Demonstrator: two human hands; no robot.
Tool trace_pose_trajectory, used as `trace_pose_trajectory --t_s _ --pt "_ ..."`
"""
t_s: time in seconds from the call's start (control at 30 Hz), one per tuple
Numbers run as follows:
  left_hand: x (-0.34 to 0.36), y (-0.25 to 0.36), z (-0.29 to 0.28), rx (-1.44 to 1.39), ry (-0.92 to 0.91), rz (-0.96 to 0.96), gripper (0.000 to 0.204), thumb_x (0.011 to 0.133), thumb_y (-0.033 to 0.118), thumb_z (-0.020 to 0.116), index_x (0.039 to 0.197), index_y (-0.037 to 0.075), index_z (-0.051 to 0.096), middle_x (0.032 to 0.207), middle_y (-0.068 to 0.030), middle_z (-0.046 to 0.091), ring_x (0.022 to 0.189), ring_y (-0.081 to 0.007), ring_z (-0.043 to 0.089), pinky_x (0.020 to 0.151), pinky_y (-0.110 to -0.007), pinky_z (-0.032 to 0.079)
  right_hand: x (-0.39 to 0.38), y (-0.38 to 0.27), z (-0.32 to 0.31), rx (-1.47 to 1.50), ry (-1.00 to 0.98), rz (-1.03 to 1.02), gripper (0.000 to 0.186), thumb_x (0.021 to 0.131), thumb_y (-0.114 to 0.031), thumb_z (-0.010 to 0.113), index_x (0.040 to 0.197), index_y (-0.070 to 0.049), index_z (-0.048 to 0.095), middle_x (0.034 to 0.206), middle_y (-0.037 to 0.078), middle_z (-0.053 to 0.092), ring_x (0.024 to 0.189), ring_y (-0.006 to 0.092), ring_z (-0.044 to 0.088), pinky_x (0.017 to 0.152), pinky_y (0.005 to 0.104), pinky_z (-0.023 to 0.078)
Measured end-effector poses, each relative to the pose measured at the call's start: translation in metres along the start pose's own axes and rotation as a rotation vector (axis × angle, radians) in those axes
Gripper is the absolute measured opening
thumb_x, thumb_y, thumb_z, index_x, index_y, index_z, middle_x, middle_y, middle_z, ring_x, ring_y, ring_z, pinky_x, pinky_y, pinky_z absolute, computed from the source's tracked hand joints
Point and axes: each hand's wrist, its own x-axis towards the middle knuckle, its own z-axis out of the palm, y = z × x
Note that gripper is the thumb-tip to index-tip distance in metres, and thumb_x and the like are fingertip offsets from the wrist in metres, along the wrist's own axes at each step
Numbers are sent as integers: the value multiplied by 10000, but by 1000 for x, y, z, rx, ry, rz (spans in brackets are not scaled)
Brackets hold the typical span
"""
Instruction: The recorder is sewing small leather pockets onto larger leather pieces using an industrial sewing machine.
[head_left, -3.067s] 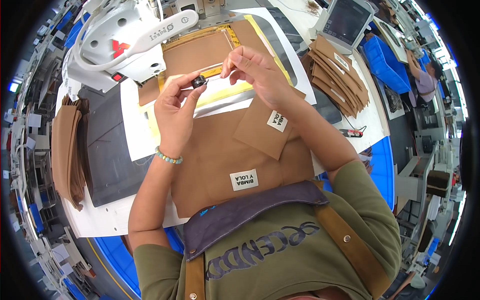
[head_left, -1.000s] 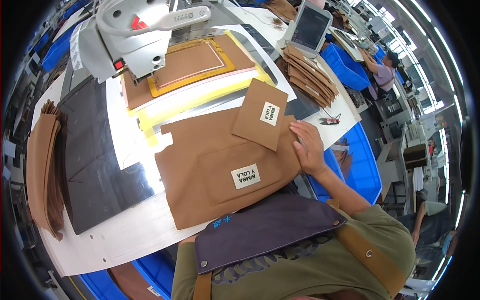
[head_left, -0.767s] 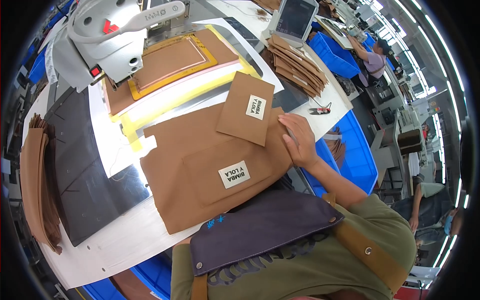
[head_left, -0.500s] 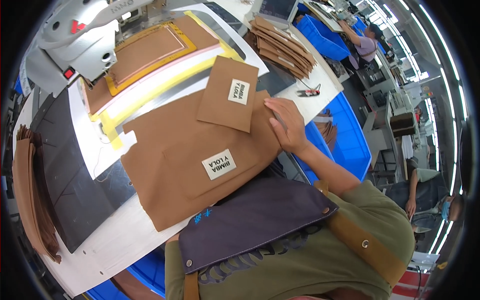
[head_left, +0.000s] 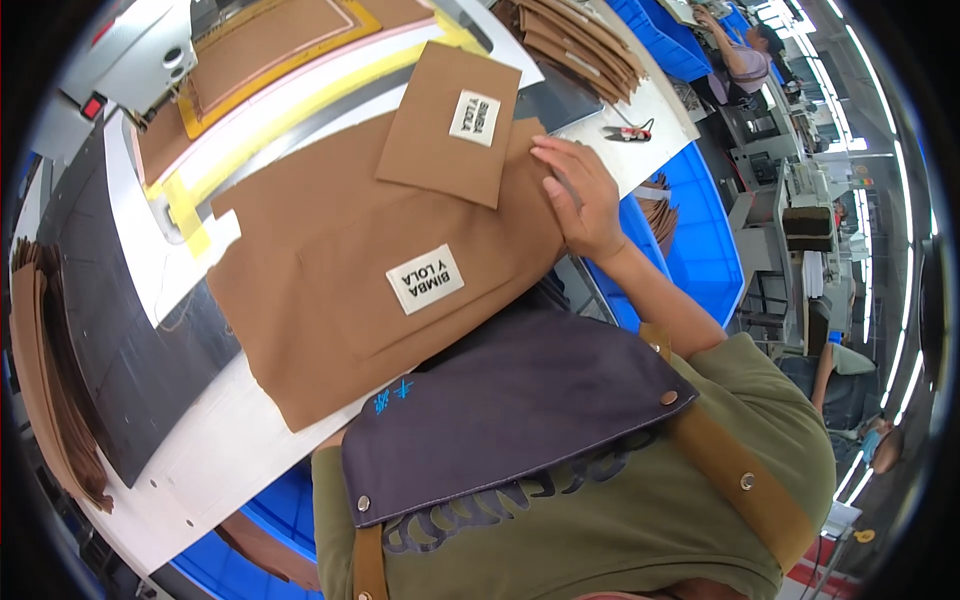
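A large brown fabric panel (head_left: 310, 270) lies across the front of the table, its near edge by my apron. A white printed label (head_left: 426, 279) is on it. On the panel's far part rests a smaller brown rectangular piece (head_left: 425, 130), slightly turned, with its own white label (head_left: 475, 118). My right hand (head_left: 592, 200) is at the panel's right edge. Its fingers are stretched out against the far right corner, the thumb apart from them. Only a sliver of my left forearm (head_left: 335, 438) shows; the left hand itself is hidden under the panel.
A white sewing machine head (head_left: 125, 60) stands far left beside a yellow-taped template (head_left: 250, 140). Stacked brown pieces (head_left: 575, 45) and small thread snips (head_left: 630, 132) lie far right. Brown pieces (head_left: 45, 370) hang at left; a blue bin (head_left: 705, 230) is at right. Other people work beyond.
The view has tilted, so the table and machine sit higher in the picture. The panel, small piece and right hand keep about the same arrangement.
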Motion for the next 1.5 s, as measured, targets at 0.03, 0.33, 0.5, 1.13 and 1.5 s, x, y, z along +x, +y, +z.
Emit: trace_pose_trajectory --t_s 0.03,0.33,0.5,1.13,1.5 --pt "-1 -1 -1 6 2 -4 231 945 85 679 1128 -53 707 994 -168 748 905 -237 720 832 -347 559 -1 0 0 12 1 10 277 900 -100 661 1146 25 689 1236 182 686 1060 371 659 916 415 529" --pt "-12 -3 -13 21 -29 -24 224 949 82 671 1125 -52 707 987 -170 748 900 -239 718 829 -350 557 -4 3 4 49 38 25 231 908 -103 655 1091 22 721 1220 179 691 1046 345 668 905 399 535" --pt "-15 -4 -17 26 -39 -29 220 952 80 666 1123 -52 706 983 -171 747 897 -240 717 828 -351 556 -5 4 4 60 41 25 223 910 -113 656 1076 19 724 1221 176 691 1050 342 668 907 398 534" --pt "18 0 5 36 -66 26 206 961 73 649 1117 -50 706 969 -174 746 887 -244 714 823 -356 553 -9 1 1 35 52 52 182 869 -108 699 1018 -11 739 1253 160 686 1025 311 687 899 400 551" --pt "35 -3 5 54 -74 53 199 966 69 639 1113 -49 706 961 -176 745 881 -247 713 819 -359 552 -11 1 3 46 37 75 177 891 -124 675 1014 -20 747 1266 135 676 1038 294 677 927 402 537"
